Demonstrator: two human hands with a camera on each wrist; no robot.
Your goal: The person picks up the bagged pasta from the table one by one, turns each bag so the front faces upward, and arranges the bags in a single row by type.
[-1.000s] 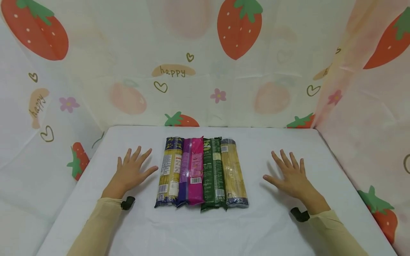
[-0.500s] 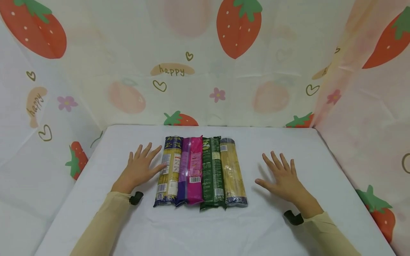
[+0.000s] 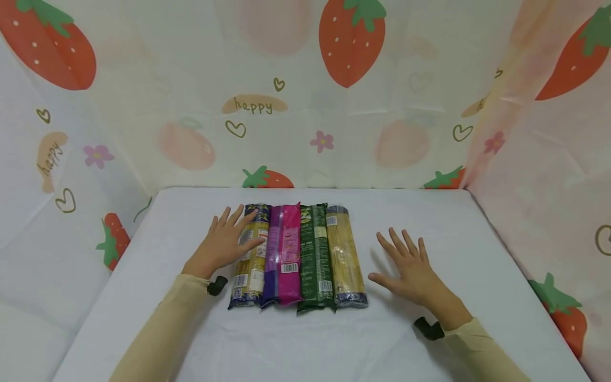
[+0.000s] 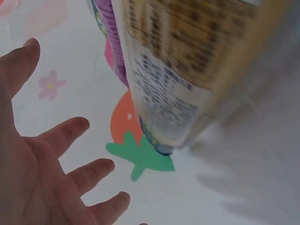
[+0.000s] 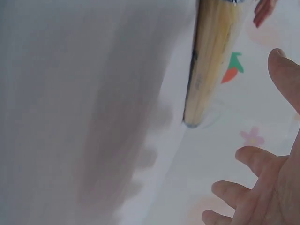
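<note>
Fingers [image 3: 247, 219] are spread wide and pretty much straight on both hands. The left hand [image 3: 220, 245] is held over the gold-and-navy pack [image 3: 256, 280], with a gap seen in the left wrist view. The right hand [image 3: 414, 277] is held just off to the right of the clear yellow pack [image 3: 346, 254]. Sandwiched in the middle are the pink-purple pack [image 3: 284, 249] and green pack [image 3: 315, 260], all four lined up on the white surface [image 3: 305, 350]. It's backed by strawberry-print cloth [image 3: 286, 132].
</note>
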